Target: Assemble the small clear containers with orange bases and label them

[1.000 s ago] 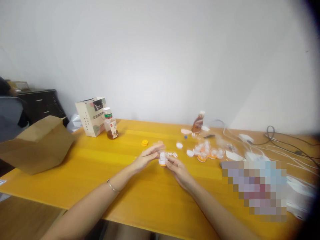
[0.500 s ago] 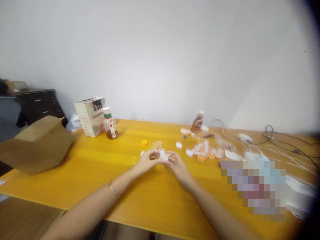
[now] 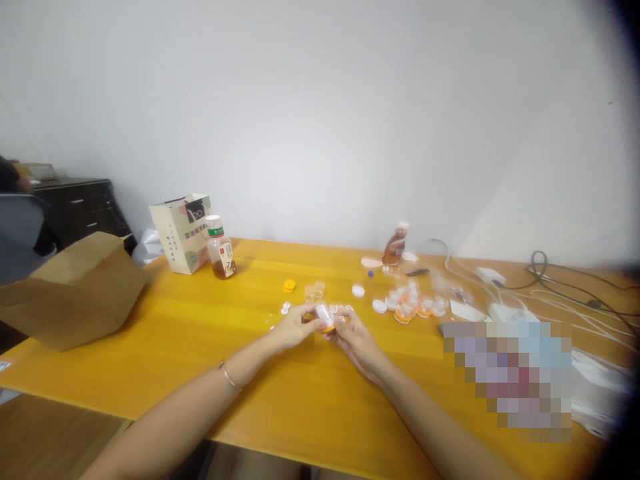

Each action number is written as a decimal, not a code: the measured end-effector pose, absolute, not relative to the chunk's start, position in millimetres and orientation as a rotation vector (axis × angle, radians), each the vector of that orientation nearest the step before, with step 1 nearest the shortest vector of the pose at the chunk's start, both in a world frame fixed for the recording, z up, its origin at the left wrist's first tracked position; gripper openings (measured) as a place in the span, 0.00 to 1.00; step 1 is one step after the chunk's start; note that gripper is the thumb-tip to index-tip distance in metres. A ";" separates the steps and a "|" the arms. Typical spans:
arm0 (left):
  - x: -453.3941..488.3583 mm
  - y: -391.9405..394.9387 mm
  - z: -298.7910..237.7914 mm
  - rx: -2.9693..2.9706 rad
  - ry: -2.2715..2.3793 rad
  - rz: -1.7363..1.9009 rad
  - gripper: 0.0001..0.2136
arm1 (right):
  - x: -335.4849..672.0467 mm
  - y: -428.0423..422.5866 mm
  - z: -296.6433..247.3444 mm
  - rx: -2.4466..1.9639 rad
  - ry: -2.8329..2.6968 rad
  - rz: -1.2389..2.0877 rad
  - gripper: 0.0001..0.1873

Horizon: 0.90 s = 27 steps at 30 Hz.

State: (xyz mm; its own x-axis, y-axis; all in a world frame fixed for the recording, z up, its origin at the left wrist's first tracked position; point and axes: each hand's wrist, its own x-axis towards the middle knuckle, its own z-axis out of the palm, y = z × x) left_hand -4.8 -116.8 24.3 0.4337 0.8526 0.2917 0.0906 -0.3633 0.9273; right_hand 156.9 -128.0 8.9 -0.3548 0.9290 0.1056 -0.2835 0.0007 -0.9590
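Between both my hands is a small clear plastic container [image 3: 325, 314] with an orange end, tilted above the table. My left hand [image 3: 296, 325] grips it from the left, fingers closed around its side. From the right, my right hand [image 3: 357, 335] closes its thumb and fingers on the lower, orange end. Small white ring-like pieces [image 3: 342, 309] lie just behind the right fingers. Other small white pieces [image 3: 285, 307] are beside the left hand. Beyond the hands lie a yellow disc [image 3: 289, 286], some clear yellowish containers [image 3: 315, 291] and a white round cap [image 3: 358, 291].
Right of my hands is a pile of clear and orange containers [image 3: 407, 303]. Farther back stand a brown bottle [image 3: 395, 247], a labelled bottle [image 3: 221, 250] and a paper gift bag [image 3: 181, 237]. A brown paper bag [image 3: 75, 293] sits at left; cables [image 3: 565, 283] spread at right.
The container has turned in my hands: its orange end now shows at the bottom. My hands stay in nearly the same place, and the white ring-like pieces behind them now show more clearly.
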 end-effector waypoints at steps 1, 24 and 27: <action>-4.9 -116.7 24.0 1.759 0.802 1.021 0.13 | 157.9 -127.9 9.7 -0.729 -1.261 1.611 0.18; 1.6 -112.2 3.3 1.758 1.031 1.038 0.14 | 159.8 -127.7 11.7 -0.810 -1.947 0.921 0.13; 5.0 -113.1 2.1 1.774 1.032 1.090 0.16 | 165.9 -119.4 11.2 -0.920 -1.949 0.789 0.12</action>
State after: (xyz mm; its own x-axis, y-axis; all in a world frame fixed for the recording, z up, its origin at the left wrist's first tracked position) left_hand 5.0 -113.1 2.1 0.2972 0.9133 0.2786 0.2287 -0.3513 0.9079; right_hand 165.9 -119.4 11.2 -0.3956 0.8232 0.4072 0.3084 0.5367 -0.7854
